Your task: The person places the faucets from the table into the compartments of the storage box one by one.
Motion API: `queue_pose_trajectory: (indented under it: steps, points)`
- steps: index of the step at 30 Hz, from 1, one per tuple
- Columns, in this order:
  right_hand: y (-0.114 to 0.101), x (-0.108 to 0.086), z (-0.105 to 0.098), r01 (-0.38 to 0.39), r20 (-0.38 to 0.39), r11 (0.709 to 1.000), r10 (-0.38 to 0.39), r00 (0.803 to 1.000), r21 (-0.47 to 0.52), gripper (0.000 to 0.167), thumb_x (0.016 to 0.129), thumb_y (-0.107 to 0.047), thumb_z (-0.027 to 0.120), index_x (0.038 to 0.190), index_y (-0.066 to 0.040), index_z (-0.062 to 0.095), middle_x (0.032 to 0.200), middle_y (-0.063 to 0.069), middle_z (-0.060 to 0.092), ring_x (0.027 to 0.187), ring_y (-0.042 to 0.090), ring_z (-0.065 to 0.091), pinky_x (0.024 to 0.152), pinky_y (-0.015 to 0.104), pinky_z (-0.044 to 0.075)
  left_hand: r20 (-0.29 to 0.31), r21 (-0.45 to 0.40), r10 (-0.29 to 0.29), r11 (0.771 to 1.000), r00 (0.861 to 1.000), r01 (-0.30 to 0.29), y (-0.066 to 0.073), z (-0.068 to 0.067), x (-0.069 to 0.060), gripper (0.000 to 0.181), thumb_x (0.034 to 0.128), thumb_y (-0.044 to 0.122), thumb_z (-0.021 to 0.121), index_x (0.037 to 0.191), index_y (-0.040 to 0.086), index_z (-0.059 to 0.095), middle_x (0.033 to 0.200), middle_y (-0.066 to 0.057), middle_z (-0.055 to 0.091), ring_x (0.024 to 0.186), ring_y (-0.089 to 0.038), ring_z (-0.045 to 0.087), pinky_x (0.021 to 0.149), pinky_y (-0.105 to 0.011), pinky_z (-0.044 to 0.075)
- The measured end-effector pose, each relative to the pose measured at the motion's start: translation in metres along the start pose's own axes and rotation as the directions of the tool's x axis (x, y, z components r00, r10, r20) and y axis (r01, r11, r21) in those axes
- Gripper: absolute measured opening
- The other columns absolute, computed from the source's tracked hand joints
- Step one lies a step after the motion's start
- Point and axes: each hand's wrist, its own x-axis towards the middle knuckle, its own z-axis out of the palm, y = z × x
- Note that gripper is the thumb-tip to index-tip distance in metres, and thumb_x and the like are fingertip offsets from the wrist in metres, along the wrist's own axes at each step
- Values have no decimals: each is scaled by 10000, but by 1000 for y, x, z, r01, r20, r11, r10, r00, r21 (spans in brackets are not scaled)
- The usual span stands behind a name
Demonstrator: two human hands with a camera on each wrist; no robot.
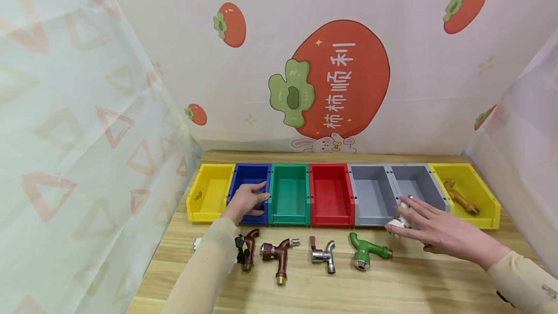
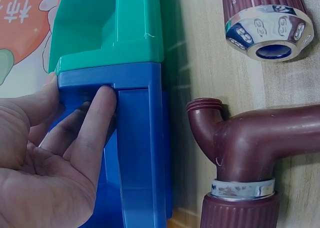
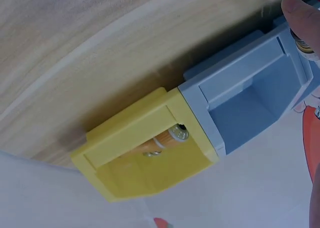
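1. One white tap point(image 1: 397, 224) pinched in right hand point(image 1: 440, 227), at front of grey bins point(image 1: 375, 197).
2. Left hand point(image 1: 245, 202) spread, fingers inside blue bin point(image 1: 253, 173).
3. Green tap point(image 1: 368, 246) on table point(image 1: 327, 297), nearby.

On one table point(image 1: 340, 294), two yellow bins point(image 1: 214, 185), one blue bin point(image 1: 249, 173), one green bin point(image 1: 289, 188), one red bin point(image 1: 329, 188) and two gray bins point(image 1: 371, 188) are counted, seven in all. Two maroon taps point(image 1: 282, 258), one chrome tap point(image 1: 321, 256), one green tap point(image 1: 367, 245), one white tap point(image 1: 397, 223) and one orange-brown tap point(image 1: 462, 199) can be picked out, which makes six, while one further white piece point(image 1: 197, 243) is so largely covered that its kind cannot be told. On the backdrop point(image 1: 414, 86) behind, one large persimmon point(image 1: 366, 81) and four small persimmons point(image 1: 234, 24) are seen printed, five altogether, with one of the small ones being only partly shown.
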Motion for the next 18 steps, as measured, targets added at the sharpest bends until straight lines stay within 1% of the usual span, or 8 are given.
queue_pose_trajectory:
  steps: [6, 7, 9, 10, 11, 13, 15, 18]
  points:
    - [9, 0, -3, -11, -14, 1000, 11, 1000, -18, 1232, 478, -232, 1029, 1565, -272, 448, 1547, 183, 468, 1419, 450, 394, 880, 471, 604, -1, -3, -1, 1000, 1000, 1, 1, 0, -1, 573, 1017, 202, 656, 1555, 247, 463, 1424, -128, 616, 1213, -306, 655, 777, -371, 638]
    - [10, 0, -2, -14, -12, 1000, 13, 1000, -15, 1228, 486, -241, 1028, 1567, -273, 445, 1551, 180, 464, 1429, 446, 383, 976, 448, 569, 0, -2, 0, 1000, 1000, 0, 1, 0, -1, 573, 1018, 202, 655, 1555, 245, 463, 1420, -127, 620, 1214, -309, 654, 777, -371, 639]
    - [13, -1, -3, -19, -9, 1000, 19, 1000, -20, 1223, 497, -267, 1024, 1570, -267, 438, 1550, 182, 465, 1435, 444, 377, 1172, 379, 405, 2, -2, 0, 1000, 1000, 0, 0, 0, -1, 572, 1018, 201, 653, 1555, 241, 462, 1412, -124, 627, 1210, -313, 655, 776, -371, 639]
    - [14, -1, -3, -17, -12, 1000, 17, 1000, -21, 1211, 503, -285, 1019, 1567, -261, 442, 1548, 188, 465, 1433, 447, 378, 1241, 357, 281, 1, -3, -1, 1000, 1000, 1, 0, 0, -1, 572, 1018, 201, 654, 1555, 242, 463, 1409, -122, 629, 1208, -314, 656, 776, -370, 639]
    - [16, -2, -3, -18, -11, 1000, 17, 1000, -20, 1193, 520, -306, 1012, 1567, -256, 443, 1553, 190, 458, 1436, 448, 373, 1274, 328, 152, 2, -3, -1, 1000, 1000, 1, 0, 0, -1, 573, 1017, 201, 655, 1555, 243, 463, 1408, -121, 631, 1205, -315, 657, 775, -370, 639]
    - [18, -3, -4, -25, -9, 1000, 25, 1000, -11, 1152, 558, -331, 996, 1566, -251, 444, 1556, 198, 451, 1440, 452, 364, 1246, 285, -81, 1, -8, -4, 1000, 1000, 4, 1, -1, -2, 573, 1014, 202, 659, 1552, 247, 467, 1407, -119, 631, 1197, -311, 662, 774, -370, 639]
    - [21, -4, -4, -35, -8, 999, 34, 999, -25, 1096, 608, -385, 965, 1565, -261, 445, 1547, 198, 460, 1441, 446, 366, 1238, 275, -38, 2, -9, -3, 1000, 1000, 3, 1, -1, -2, 572, 1014, 200, 659, 1552, 242, 468, 1412, -124, 626, 1187, -303, 667, 773, -372, 639]
    - [25, -5, -5, -49, 0, 998, 49, 999, -37, 1069, 639, -423, 942, 1569, -277, 435, 1548, 197, 457, 1451, 438, 353, 1205, 357, 282, 0, -18, -8, 1000, 1000, 8, 2, -1, -3, 572, 1012, 200, 663, 1549, 246, 472, 1421, -123, 619, 1161, -296, 676, 775, -376, 639]
